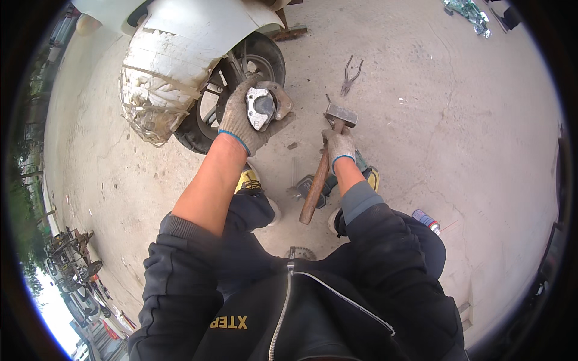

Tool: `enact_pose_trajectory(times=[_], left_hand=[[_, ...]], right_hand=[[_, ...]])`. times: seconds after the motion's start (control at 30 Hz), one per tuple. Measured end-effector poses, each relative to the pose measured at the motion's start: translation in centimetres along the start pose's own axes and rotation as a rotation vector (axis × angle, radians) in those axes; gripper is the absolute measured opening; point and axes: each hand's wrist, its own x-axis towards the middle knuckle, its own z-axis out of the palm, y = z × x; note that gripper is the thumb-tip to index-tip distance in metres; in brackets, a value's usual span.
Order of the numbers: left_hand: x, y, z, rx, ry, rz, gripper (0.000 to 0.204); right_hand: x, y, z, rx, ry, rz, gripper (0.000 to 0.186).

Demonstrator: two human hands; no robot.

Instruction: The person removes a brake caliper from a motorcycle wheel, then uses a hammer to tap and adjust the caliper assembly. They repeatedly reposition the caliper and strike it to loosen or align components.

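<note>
My left hand (236, 123), in a knitted work glove with a blue cuff, grips what looks like a brake caliper (253, 114), silver with a dark round middle. A curved, rusty brown part shows at the caliper's right side. My right hand (342, 145), gloved too, is closed round the wooden handle of a hammer (316, 189) just below its block-shaped metal head. The handle slants down toward my feet. A thin metal piece sticks up beside the hammer head; whether my right hand holds it I cannot tell.
The wheel (268, 57) and white body (180, 36) of a vehicle stand at the upper left, its damaged corner taped. Pliers (348, 77) lie ahead on the concrete. A green-and-black power tool (325, 188) lies between my feet, a spray can (426, 221) at my right.
</note>
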Motion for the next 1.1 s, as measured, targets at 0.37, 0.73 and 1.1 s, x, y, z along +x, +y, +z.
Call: enact_pose_trajectory(times=[0.37, 0.73, 1.1], left_hand=[[-0.1, -0.4, -0.9, 0.019, -0.165, 0.07, 0.062], [2.4, -1.0, -1.3, -0.174, -0.02, 0.047, 0.044], [2.9, -1.1, -3.0, -0.058, -0.332, 0.109, 0.065]], right_hand=[[-20.1, -15.4, -7.8, 0.257, -0.234, -0.535, 0.03], [-22.5, -11.5, -0.7, -0.43, -0.216, -0.253, 0.036], [-26.8, -19.1, -4.2, -0.265, -0.047, -0.694, 0.033]])
